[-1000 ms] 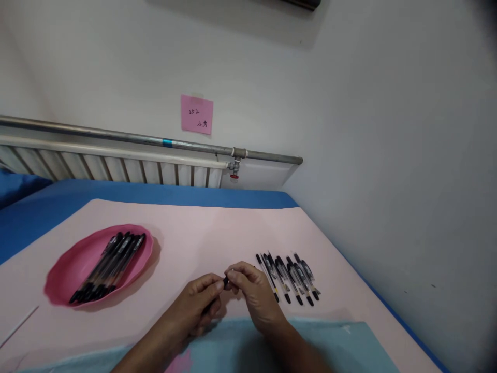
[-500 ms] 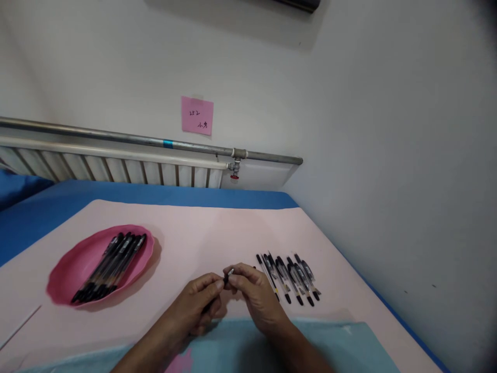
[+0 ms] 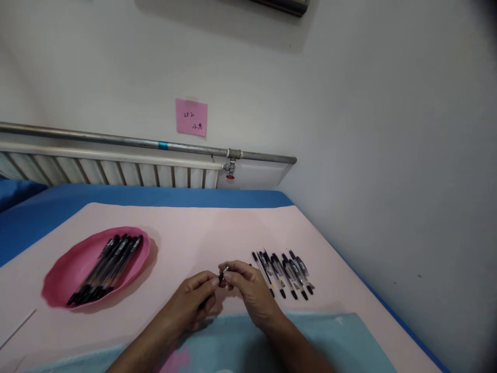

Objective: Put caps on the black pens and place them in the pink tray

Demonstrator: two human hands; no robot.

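In front of me both hands are raised close together over the pink table sheet. My left hand (image 3: pixel 197 296) is closed, thumb and forefinger pinching the dark end of a black pen (image 3: pixel 221 277); most of its length is hidden in the fingers. My right hand (image 3: pixel 250 290) pinches the same pen from the other side, where a small shiny part shows at the fingertips. Just right of my right hand, several pens and black caps (image 3: pixel 285 274) lie in a loose group on the sheet.
A pink oval dish (image 3: pixel 58 259) at the left holds several black-capped pens (image 3: pixel 106 269). A thin white stick (image 3: pixel 17 329) lies at the near left. Light blue cloth (image 3: pixel 322 339) covers the near edge. A radiator (image 3: pixel 116 168) and pipe (image 3: pixel 194 147) run along the back wall.
The view has turned slightly to the right, so everything appears a little further left. Both hands keep nearly the same pinch on the pen.
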